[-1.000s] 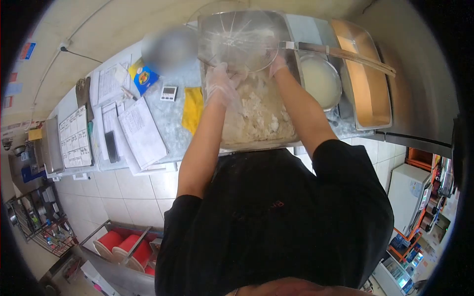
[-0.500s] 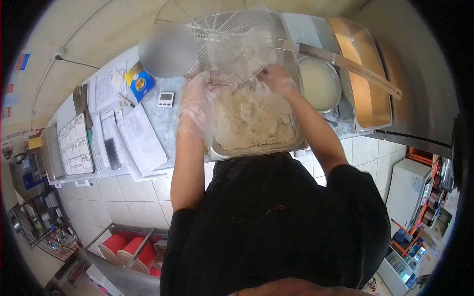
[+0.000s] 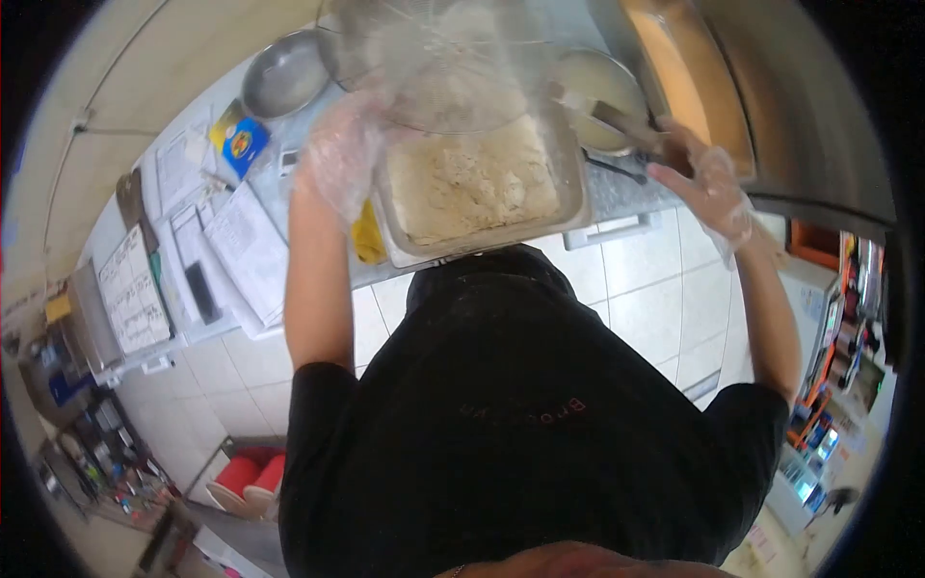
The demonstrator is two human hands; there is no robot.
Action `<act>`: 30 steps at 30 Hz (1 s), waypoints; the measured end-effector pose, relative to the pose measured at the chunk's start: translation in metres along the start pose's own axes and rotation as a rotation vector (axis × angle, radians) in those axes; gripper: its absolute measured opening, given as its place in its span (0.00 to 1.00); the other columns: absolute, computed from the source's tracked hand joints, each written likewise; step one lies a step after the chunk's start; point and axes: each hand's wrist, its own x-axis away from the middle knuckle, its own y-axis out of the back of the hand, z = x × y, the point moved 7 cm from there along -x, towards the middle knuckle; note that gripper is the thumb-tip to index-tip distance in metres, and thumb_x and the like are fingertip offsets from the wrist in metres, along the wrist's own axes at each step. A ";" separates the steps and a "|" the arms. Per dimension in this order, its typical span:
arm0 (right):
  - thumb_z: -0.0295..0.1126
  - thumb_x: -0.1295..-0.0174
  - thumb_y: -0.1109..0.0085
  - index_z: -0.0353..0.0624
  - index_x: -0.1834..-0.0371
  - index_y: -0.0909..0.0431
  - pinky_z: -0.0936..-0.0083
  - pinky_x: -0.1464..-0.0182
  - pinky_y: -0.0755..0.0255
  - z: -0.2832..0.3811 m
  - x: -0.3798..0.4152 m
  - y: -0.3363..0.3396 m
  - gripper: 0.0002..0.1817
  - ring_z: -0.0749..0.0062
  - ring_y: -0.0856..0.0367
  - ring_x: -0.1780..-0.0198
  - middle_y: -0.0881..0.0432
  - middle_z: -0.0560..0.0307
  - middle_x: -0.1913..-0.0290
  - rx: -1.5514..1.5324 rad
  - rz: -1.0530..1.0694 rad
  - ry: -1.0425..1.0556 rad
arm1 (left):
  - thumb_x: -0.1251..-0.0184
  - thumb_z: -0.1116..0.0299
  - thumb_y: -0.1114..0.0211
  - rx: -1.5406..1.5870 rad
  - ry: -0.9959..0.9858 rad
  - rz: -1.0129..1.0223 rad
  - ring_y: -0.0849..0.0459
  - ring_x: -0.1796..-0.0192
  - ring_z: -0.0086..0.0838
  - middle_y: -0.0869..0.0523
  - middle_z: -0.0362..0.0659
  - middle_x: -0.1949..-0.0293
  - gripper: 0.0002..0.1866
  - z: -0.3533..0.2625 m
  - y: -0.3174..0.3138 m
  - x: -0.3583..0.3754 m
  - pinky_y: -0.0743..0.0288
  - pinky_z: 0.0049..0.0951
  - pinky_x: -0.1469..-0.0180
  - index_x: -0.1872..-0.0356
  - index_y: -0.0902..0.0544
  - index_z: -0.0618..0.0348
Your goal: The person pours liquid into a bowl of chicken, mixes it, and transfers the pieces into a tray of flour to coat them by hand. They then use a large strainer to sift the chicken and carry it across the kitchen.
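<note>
A large round wire strainer [image 3: 453, 91], blurred by motion, is held tilted over the far part of a steel pan [image 3: 578, 207]. Pale floury powder [image 3: 472, 188] with clumps fills the near part of that pan. My left hand [image 3: 342, 144], in a clear plastic glove, is closed at the strainer's left rim; its fingertips are partly hidden. At the right, my gloved right hand [image 3: 715, 188] is closed around the end of the strainer's wooden handle [image 3: 626, 125], thumb toward me. Behind the handle stands a round bowl of whitish liquid [image 3: 602, 82].
An empty steel bowl [image 3: 285, 75] stands left of the strainer, near a blue and yellow packet [image 3: 241, 140]. Papers [image 3: 246, 250] and a phone [image 3: 199, 292] lie further left. A yellow item [image 3: 367, 234] touches the pan's left side. A deep steel tray [image 3: 679, 72] stands back right.
My right hand has left the pan area under the strainer and moved right to its handle. The strainer has shifted left and away from me, with my left hand still at its rim.
</note>
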 end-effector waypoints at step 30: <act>0.61 0.24 0.47 0.38 0.30 0.33 0.79 0.81 0.27 0.088 0.166 -0.097 0.37 0.73 0.22 0.81 0.19 0.59 0.73 -1.509 0.558 -0.715 | 0.25 0.65 0.44 -0.146 0.388 0.340 0.14 0.38 0.43 0.18 0.52 0.34 0.22 -0.006 0.004 -0.097 0.24 0.42 0.32 0.35 0.21 0.65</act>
